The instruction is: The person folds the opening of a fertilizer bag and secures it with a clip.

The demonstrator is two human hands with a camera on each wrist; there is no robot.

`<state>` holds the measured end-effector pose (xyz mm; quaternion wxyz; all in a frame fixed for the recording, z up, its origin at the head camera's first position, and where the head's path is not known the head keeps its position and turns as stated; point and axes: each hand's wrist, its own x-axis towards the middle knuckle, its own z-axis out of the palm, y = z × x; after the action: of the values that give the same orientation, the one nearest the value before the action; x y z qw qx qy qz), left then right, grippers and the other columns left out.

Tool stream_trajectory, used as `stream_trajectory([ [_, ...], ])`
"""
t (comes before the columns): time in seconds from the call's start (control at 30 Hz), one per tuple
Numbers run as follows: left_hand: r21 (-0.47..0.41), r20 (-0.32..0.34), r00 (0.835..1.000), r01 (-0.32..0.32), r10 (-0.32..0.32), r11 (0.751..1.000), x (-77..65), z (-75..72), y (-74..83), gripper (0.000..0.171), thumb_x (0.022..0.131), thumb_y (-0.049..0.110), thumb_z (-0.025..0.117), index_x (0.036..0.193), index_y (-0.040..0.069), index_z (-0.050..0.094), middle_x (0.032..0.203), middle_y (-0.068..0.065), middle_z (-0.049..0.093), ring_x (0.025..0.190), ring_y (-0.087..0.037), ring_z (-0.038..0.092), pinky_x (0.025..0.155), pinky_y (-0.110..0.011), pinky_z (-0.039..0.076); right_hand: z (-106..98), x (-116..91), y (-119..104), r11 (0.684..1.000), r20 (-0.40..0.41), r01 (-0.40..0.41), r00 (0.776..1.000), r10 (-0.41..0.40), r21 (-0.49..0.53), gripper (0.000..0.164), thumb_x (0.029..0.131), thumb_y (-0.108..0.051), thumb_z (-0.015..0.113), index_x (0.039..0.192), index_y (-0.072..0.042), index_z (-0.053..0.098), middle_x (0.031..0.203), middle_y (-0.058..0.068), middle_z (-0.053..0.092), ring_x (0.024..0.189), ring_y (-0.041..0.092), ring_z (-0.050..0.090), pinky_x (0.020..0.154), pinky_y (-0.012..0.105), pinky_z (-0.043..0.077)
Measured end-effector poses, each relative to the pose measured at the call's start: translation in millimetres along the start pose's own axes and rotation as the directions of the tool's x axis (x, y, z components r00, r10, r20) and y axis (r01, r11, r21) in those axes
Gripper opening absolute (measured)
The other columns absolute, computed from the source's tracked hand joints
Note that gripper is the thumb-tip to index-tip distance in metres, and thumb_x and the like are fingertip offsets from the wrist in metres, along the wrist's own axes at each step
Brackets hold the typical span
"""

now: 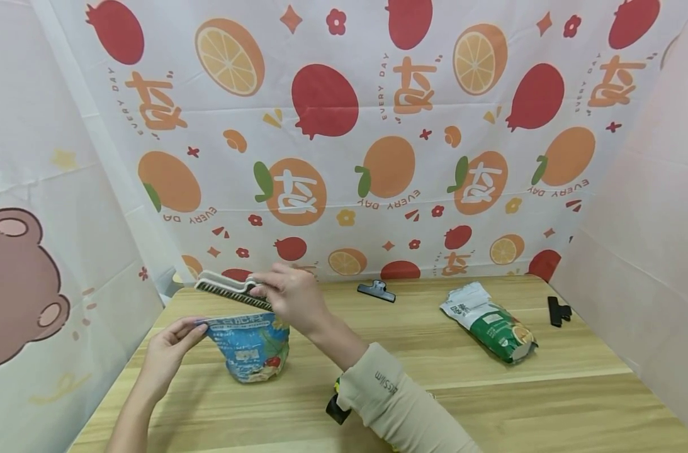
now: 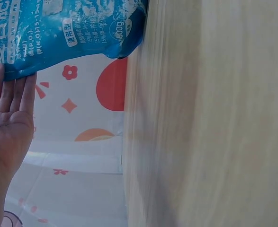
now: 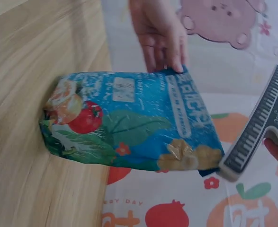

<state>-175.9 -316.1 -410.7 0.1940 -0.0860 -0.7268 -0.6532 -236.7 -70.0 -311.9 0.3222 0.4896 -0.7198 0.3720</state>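
A blue fertilizer bag [image 1: 250, 352] printed with vegetables stands upright on the wooden table. My left hand [image 1: 165, 355] pinches its top corner between thumb and fingers, and the left wrist view shows this hand [image 2: 11, 127] at the bag's edge. Just above the top edge, my right hand [image 1: 298, 299] grips a long sealing clip [image 1: 225, 288] by its handle. Seen from the right wrist, this clip [image 3: 255, 127] has a piano-key pattern and one end right at the bag's other top corner. The right palm is hidden in that view.
A silver clip [image 1: 376, 290] lies near the table's back edge. Farther right are a green and white bag [image 1: 493, 324] and a black clip [image 1: 559, 311]. Another black item [image 1: 338, 409] is partly hidden by my right sleeve. A fruit-print cloth [image 1: 344, 157] hangs behind the table.
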Motion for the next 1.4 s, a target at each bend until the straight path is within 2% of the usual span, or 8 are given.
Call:
stream_trajectory([
  [0.07,0.025,-0.016,1.0,0.019,-0.018,1.0,-0.7,1.4,2.3,0.017,0.091,0.002,0.056,0.098,0.014,0.067,0.087,0.011,0.067,0.083,0.0,0.061,0.073,-0.011,0.046,3,0,-4,0.995,0.058,0.065,0.997,-0.06,-0.075,0.017,0.083,-0.005,0.068,0.099,-0.004,0.071,0.077,0.0,0.06,0.06,0.005,0.052,0.05,0.006,0.031],
  [0.17,0.041,-0.03,0.999,0.025,-0.024,0.999,-1.1,2.1,2.2,0.018,0.09,0.001,0.058,0.097,0.015,0.067,0.087,0.012,0.067,0.082,0.001,0.06,0.072,-0.01,0.045,9,1,-9,0.975,0.145,0.125,0.984,-0.098,-0.186,0.017,0.084,-0.006,0.067,0.1,-0.008,0.071,0.08,-0.004,0.059,0.063,0.003,0.056,0.053,0.003,0.032],
  [0.3,0.016,-0.02,1.0,-0.005,0.005,1.0,-1.3,1.9,-0.6,0.026,0.089,-0.001,0.058,0.098,0.021,0.066,0.09,0.013,0.066,0.085,0.002,0.06,0.073,-0.01,0.045,16,1,-16,0.921,0.253,0.198,0.961,-0.114,-0.335,0.019,0.085,-0.006,0.063,0.099,-0.015,0.072,0.081,-0.008,0.057,0.069,0.0,0.057,0.051,0.002,0.031],
  [0.4,-0.009,-0.009,1.0,-0.026,0.026,1.0,-1.3,1.7,-2.6,0.032,0.089,-0.003,0.057,0.099,0.026,0.065,0.092,0.013,0.066,0.086,0.002,0.06,0.073,-0.01,0.045,20,0,-19,0.891,0.299,0.229,0.948,-0.112,-0.391,0.017,0.086,-0.008,0.063,0.096,-0.018,0.072,0.077,-0.009,0.054,0.067,-0.001,0.055,0.046,0.005,0.028],
  [0.6,-0.015,-0.016,0.999,-0.035,0.034,0.999,-2.2,2.4,-2.1,0.03,0.088,-0.004,0.058,0.096,0.024,0.065,0.089,0.013,0.066,0.083,0.001,0.061,0.072,-0.011,0.046,26,-1,-23,0.837,0.35,0.255,0.933,-0.082,-0.484,0.009,0.088,-0.02,0.064,0.093,-0.022,0.072,0.077,-0.012,0.055,0.062,-0.002,0.049,0.043,0.007,0.026],
  [0.83,-0.014,-0.01,0.999,-0.045,0.045,0.999,-2.6,2.2,-2.5,0.032,0.087,-0.007,0.056,0.098,0.022,0.064,0.091,0.013,0.066,0.084,0.001,0.061,0.073,-0.01,0.045,33,-3,-23,0.81,0.366,0.246,0.93,-0.042,-0.532,0.011,0.087,-0.022,0.065,0.095,-0.022,0.072,0.085,-0.012,0.058,0.069,0.0,0.053,0.044,0.007,0.029],
  [1.1,-0.013,-0.02,0.999,-0.026,0.026,1.0,-1.4,2.8,-1.7,0.035,0.088,-0.008,0.056,0.097,0.025,0.063,0.089,0.014,0.066,0.083,0.002,0.06,0.072,-0.01,0.045,40,-3,-25,0.774,0.406,0.246,0.914,0.015,-0.583,0.014,0.087,-0.024,0.065,0.099,-0.023,0.072,0.086,-0.013,0.058,0.063,0.0,0.048,0.045,0.007,0.031],
  [1.4,0.01,-0.021,0.999,-0.03,0.03,1.0,-3.9,1.4,-1.5,0.034,0.087,-0.008,0.056,0.098,0.024,0.064,0.09,0.014,0.066,0.084,0.003,0.06,0.072,-0.009,0.045,45,-3,-24,0.778,0.433,0.233,0.9,0.056,-0.583,0.014,0.087,-0.025,0.065,0.099,-0.024,0.072,0.087,-0.013,0.058,0.062,0.0,0.048,0.045,0.007,0.031],
])
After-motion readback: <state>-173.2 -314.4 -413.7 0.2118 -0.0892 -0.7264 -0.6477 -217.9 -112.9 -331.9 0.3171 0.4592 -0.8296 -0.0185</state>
